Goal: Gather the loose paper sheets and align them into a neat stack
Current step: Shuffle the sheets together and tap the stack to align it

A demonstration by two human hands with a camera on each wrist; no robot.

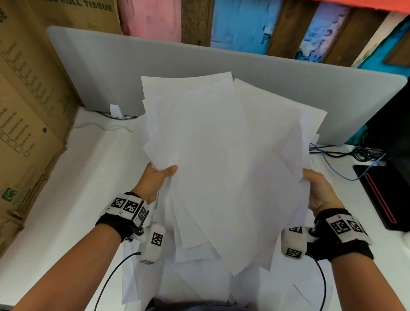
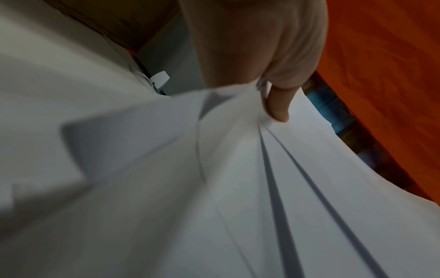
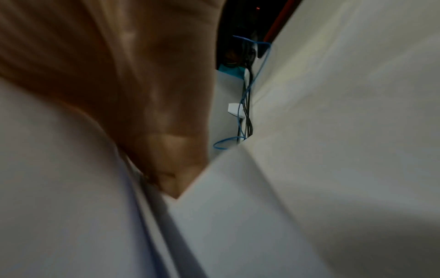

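Gripping fanned paper sheets (image 1: 224, 158) with both hands' fingers (image 1: 168, 170) beside "ROLL TISSUE" carton (image 1: 17, 96).

To your left stand cardboard boxes (image 1: 15, 101) printed with "ROLL TISSUE". A grey divider panel (image 1: 241, 69) runs across the back of the white desk (image 1: 62, 191). On your right, a blue cable (image 1: 332, 169) loops beside black cables (image 1: 360, 153) and a black device (image 1: 393, 194) with a red stripe.

L hand (image 1: 158, 177) + R hand (image 1: 320, 190) grip fanned paper sheets (image 1: 224, 158) | above white desk (image 1: 63, 203)
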